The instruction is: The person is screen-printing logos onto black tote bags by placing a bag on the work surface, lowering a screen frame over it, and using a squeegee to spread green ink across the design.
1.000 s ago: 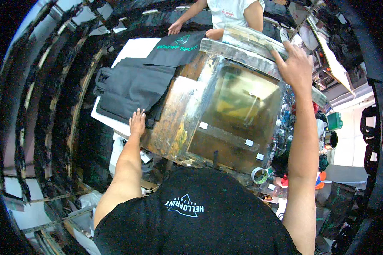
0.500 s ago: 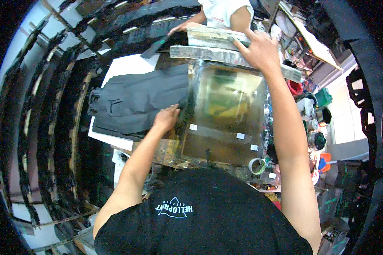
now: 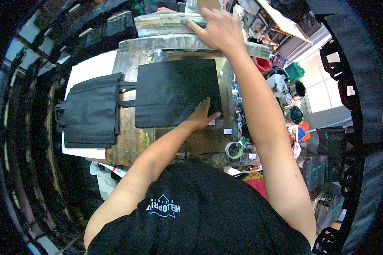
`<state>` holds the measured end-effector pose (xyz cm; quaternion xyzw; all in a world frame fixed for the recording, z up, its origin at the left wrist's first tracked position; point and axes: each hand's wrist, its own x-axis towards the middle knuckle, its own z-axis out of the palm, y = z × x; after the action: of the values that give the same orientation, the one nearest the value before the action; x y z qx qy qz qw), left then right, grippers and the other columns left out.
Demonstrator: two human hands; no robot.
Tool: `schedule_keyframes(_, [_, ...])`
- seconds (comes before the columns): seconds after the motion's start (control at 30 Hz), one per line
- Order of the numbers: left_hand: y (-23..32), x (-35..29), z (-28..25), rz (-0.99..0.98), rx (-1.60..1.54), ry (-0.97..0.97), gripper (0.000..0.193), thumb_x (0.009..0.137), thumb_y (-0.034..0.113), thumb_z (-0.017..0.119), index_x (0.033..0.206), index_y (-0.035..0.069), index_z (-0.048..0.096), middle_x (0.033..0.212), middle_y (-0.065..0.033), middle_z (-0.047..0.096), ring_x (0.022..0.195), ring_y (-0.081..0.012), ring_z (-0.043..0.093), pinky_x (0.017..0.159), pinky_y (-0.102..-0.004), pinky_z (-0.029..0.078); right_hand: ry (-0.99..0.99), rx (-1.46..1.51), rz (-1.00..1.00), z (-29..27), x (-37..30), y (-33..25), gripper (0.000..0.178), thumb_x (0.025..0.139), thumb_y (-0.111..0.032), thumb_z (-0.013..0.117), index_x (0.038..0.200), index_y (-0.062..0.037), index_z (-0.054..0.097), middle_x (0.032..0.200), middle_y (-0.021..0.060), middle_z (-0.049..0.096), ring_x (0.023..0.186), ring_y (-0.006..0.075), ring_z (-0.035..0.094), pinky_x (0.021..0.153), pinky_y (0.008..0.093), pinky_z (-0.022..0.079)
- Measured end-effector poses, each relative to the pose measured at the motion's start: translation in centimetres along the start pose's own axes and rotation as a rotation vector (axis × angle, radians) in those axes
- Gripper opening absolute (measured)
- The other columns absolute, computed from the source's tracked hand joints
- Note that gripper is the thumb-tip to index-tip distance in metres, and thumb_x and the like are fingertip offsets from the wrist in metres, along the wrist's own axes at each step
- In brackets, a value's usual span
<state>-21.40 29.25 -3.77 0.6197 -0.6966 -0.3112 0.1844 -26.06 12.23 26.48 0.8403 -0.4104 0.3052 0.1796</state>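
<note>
Bag lies flat toward the surface's right edge; left hand, fingers spread and gripping nothing, rests on its near right corner, apparently flattening it. Right hand grasps the frame beyond, presumably keeping it clear.

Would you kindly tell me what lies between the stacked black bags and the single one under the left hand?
In the head view, two black straps span that gap, with the paint-stained board showing around them.
</note>
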Motion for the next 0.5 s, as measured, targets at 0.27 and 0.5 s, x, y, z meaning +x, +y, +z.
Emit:
schedule_keyframes(0.27, [-6.8,-9.4,-1.0,0.162,0.556,-0.034,0.107,0.083,0.087,0.049,0.162,0.016,0.034,0.168,-0.02,0.025,0.155,-0.0484,0.016,0.12,-0.0722,0.009,-0.038,0.159,0.051,-1.9,0.4,-0.3,0.064,0.094,-0.065,0.055,0.092,-0.004,0.072,0.089,0.0211,0.07,0.094,0.0365,0.066,0.09,0.0524,0.044])
schedule_keyframes(0.5, [-7.1,-5.1,-0.6,0.154,0.526,-0.069,0.109,0.081,0.092,0.042,0.163,0.022,0.031,0.172,-0.0161,0.017,0.156,-0.0494,0.011,0.118,-0.0755,0.006,-0.087,0.128,0.053,-1.8,1.7,-0.3,0.065,0.095,-0.064,0.054,0.096,-0.002,0.072,0.093,0.023,0.071,0.1,0.0391,0.067,0.096,0.0511,0.045])
